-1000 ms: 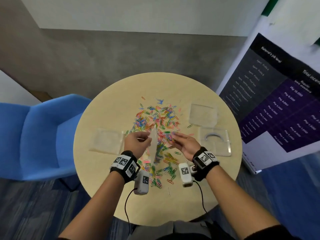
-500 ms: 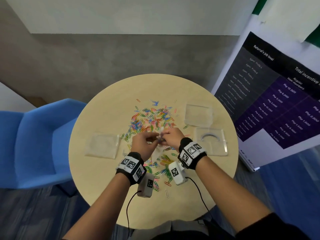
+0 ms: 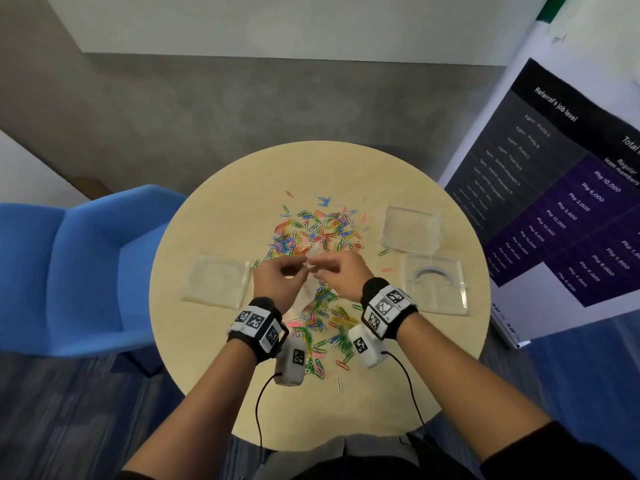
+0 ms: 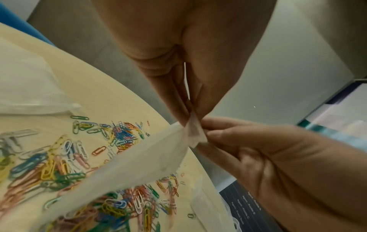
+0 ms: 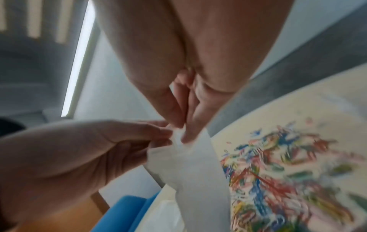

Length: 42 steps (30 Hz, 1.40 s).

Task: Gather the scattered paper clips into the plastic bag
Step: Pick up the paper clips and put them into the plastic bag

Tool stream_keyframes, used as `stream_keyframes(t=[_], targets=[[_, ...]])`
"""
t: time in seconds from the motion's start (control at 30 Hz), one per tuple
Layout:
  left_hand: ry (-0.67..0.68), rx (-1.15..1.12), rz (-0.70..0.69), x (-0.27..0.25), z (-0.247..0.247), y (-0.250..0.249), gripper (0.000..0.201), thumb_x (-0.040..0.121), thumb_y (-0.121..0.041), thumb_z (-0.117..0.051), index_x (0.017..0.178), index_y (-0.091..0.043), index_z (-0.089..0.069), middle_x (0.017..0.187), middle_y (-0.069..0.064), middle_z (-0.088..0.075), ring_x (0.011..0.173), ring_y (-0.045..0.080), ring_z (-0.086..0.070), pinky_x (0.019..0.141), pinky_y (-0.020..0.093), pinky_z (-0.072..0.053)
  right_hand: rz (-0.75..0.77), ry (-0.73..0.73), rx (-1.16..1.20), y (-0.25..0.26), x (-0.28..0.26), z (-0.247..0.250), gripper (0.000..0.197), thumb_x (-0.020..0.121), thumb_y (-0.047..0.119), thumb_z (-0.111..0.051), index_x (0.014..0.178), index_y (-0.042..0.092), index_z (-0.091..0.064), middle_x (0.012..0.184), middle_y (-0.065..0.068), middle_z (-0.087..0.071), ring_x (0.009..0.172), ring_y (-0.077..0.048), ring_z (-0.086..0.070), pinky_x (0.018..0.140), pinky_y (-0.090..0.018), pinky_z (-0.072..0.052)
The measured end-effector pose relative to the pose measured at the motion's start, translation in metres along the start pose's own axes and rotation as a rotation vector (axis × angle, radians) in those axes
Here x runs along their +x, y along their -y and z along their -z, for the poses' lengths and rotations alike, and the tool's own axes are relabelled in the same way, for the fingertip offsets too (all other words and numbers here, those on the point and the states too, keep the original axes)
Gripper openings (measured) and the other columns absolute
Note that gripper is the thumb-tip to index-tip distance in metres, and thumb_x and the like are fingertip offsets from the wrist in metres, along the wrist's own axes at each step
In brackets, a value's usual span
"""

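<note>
Several coloured paper clips (image 3: 318,233) lie scattered over the middle of the round table (image 3: 214,216), some near its front edge too. A small clear plastic bag (image 3: 306,289) hangs above them, held at its top edge by both hands. My left hand (image 3: 277,275) pinches that edge from the left and my right hand (image 3: 341,271) pinches it from the right, fingertips almost touching. In the left wrist view the plastic bag (image 4: 143,160) droops down over the paper clips (image 4: 59,164). The right wrist view is blurred but shows the plastic bag (image 5: 190,169) pinched the same way.
Another clear bag (image 3: 216,285) lies flat on the table's left, one more (image 3: 410,228) at the right. A clear plastic case (image 3: 436,285) sits right of my hands. A blue chair (image 3: 69,271) stands at the left and a poster board (image 3: 571,188) at the right.
A second ago only my left hand held the bag and my right hand hovered open beside it. The right hand moved in and now pinches the bag's top edge next to the left.
</note>
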<state>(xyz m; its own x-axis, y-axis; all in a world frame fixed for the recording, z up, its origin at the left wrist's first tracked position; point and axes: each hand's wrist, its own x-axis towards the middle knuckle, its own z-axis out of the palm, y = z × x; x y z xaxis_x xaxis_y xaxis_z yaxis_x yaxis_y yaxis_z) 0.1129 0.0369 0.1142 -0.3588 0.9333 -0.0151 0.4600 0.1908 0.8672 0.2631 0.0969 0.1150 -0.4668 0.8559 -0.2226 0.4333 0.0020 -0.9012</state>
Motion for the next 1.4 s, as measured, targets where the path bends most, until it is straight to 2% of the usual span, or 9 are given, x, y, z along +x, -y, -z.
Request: stream_keyframes(t=[0.1, 0.17, 0.27, 0.37, 0.57, 0.77, 0.93, 1.13, 1.4], targets=[[-0.017, -0.013, 0.039, 0.002, 0.007, 0.005, 0.017, 0.082, -0.014, -0.073, 0.099, -0.015, -0.077, 0.082, -0.005, -0.072, 0.076, 0.004, -0.068, 0.072, 0.007, -0.05, -0.05, -0.233, 0.223, -0.02, -0.008, 0.01, 0.022, 0.086, 0.001, -0.067, 0.103, 0.014, -0.073, 0.102, -0.009, -0.073, 0.082, -0.014, -0.071, 0.074, -0.026, -0.059], [-0.029, -0.018, 0.064, 0.003, 0.013, 0.01, 0.017, 0.082, -0.015, -0.072, 0.099, -0.016, -0.077, 0.083, -0.004, -0.073, 0.077, 0.004, -0.068, 0.075, 0.015, -0.053, -0.178, -0.191, -0.025, -0.045, -0.015, 0.014, 0.027, 0.082, 0.012, -0.074, 0.109, 0.017, -0.071, 0.11, -0.008, -0.07, 0.086, -0.016, -0.068, 0.074, -0.032, -0.06], [-0.05, -0.029, 0.081, 0.003, 0.021, 0.017, 0.016, 0.082, -0.013, -0.073, 0.097, -0.015, -0.077, 0.082, 0.0, -0.074, 0.077, 0.01, -0.07, 0.076, 0.017, -0.053, -0.393, 0.159, -0.624, -0.088, -0.028, -0.001, 0.093, 0.063, 0.047, -0.086, 0.142, 0.021, -0.043, 0.138, -0.008, -0.044, 0.122, -0.027, -0.052, 0.101, -0.04, -0.047], [-0.059, -0.043, 0.086, 0.002, 0.025, 0.019, 0.016, 0.081, -0.013, -0.073, 0.096, -0.015, -0.078, 0.082, 0.0, -0.074, 0.077, 0.012, -0.071, 0.077, 0.02, -0.055, -0.365, 0.194, -0.848, -0.115, -0.037, -0.025, 0.12, 0.056, 0.062, -0.082, 0.151, 0.03, -0.016, 0.155, -0.008, -0.016, 0.14, -0.033, -0.027, 0.107, -0.046, -0.041], [-0.056, -0.026, 0.09, -0.002, 0.032, 0.027, 0.016, 0.081, -0.014, -0.073, 0.096, -0.015, -0.078, 0.083, -0.002, -0.075, 0.076, 0.007, -0.07, 0.071, 0.009, -0.05, -0.093, 0.164, -1.003, -0.125, -0.038, -0.058, 0.055, 0.088, 0.037, -0.064, 0.137, 0.023, -0.043, 0.141, -0.008, -0.034, 0.124, -0.03, -0.039, 0.087, -0.042, -0.053], [-0.049, -0.008, 0.121, -0.005, 0.032, 0.028, 0.021, 0.084, -0.018, -0.072, 0.103, -0.014, -0.075, 0.083, 0.001, -0.074, 0.08, 0.013, -0.07, 0.076, 0.016, -0.05, -0.04, 0.209, -1.057, -0.122, -0.021, -0.048, 0.022, 0.094, 0.006, -0.053, 0.108, 0.004, -0.069, 0.104, -0.014, -0.058, 0.092, -0.031, -0.06, 0.077, -0.031, -0.046], [-0.028, 0.034, 0.154, -0.004, 0.027, 0.026, 0.025, 0.091, -0.027, -0.064, 0.109, -0.013, -0.074, 0.08, 0.0, -0.073, 0.074, 0.005, -0.064, 0.073, 0.013, -0.046, -0.314, -0.023, -0.586, -0.113, -0.015, -0.016, 0.016, 0.088, 0.016, -0.066, 0.093, 0.006, -0.078, 0.091, -0.009, -0.075, 0.086, -0.023, -0.069, 0.081, -0.024, -0.053], [0.02, 0.002, 0.14, -0.004, 0.017, 0.021, 0.022, 0.09, -0.031, -0.066, 0.101, -0.014, -0.076, 0.079, -0.001, -0.071, 0.072, 0.008, -0.067, 0.068, 0.019, -0.053, -0.474, -0.135, 0.78, -0.071, -0.022, 0.021, 0.025, 0.085, -0.003, -0.066, 0.109, -0.009, -0.064, 0.097, -0.018, -0.07, 0.076, -0.018, -0.072, 0.069, -0.02, -0.059], [0.055, 0.009, 0.05, -0.002, -0.009, 0.007, 0.02, 0.088, -0.027, -0.068, 0.1, -0.014, -0.076, 0.077, -0.001, -0.069, 0.067, 0.017, -0.065, 0.067, 0.027, -0.053, -0.322, -0.035, 0.789, 0.005, -0.003, 0.005, 0.026, 0.086, -0.001, -0.066, 0.111, -0.009, -0.064, 0.09, -0.015, -0.071, 0.07, -0.019, -0.07, 0.066, -0.021, -0.059]])
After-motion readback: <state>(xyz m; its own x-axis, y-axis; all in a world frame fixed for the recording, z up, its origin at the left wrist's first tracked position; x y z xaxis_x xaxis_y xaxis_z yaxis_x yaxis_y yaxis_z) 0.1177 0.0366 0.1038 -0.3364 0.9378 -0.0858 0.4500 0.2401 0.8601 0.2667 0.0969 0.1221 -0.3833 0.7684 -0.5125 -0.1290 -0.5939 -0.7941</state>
